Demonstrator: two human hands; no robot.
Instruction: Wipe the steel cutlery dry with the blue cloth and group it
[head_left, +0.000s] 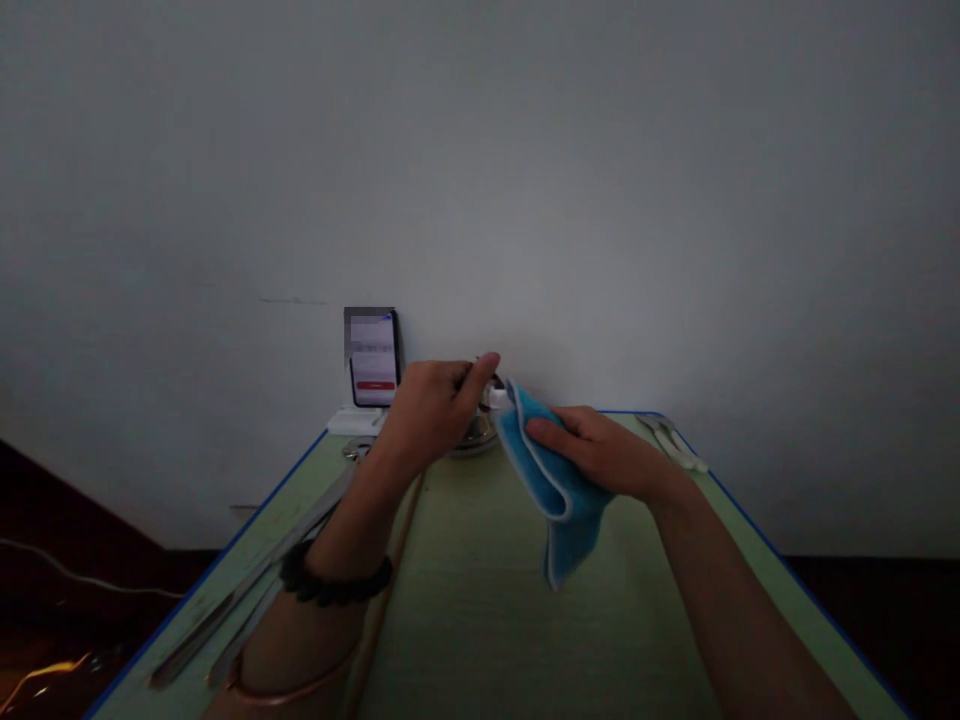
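- Seen through the head camera from my remote post: my right grip [592, 450] was clenched on a blue cloth [551, 470], thumb across the near face, lifting it clear above the desk [480, 630].
- The cloth extended to the left of that grip, folded over, its long axis slanting from a raised top corner at upper left down to a loose end hanging toward the camera.
- Just beside that top corner, on its left, showed a white bit [498, 399]; I could not tell whether the two touched.
- Opposite, my left grip [435, 405] was raised over a shiny metal thing [478, 435], fingers curled and thumb pointing right. The hand hid much of it, so I could not tell what, if anything, those fingers grasped.
- The metal thing, rounded along its lower edge, sat at the far side of the desk near the wall [480, 180]. It lay left of the right grip, with the cloth's upper part between; the left grip was clearly the nearer.
- At the sides: a phone [373, 360] leaned upright at far left, long metal strips [247, 590] ran toward the camera past my left forearm, and white-handled cutlery [675, 445] lay at the far right corner.
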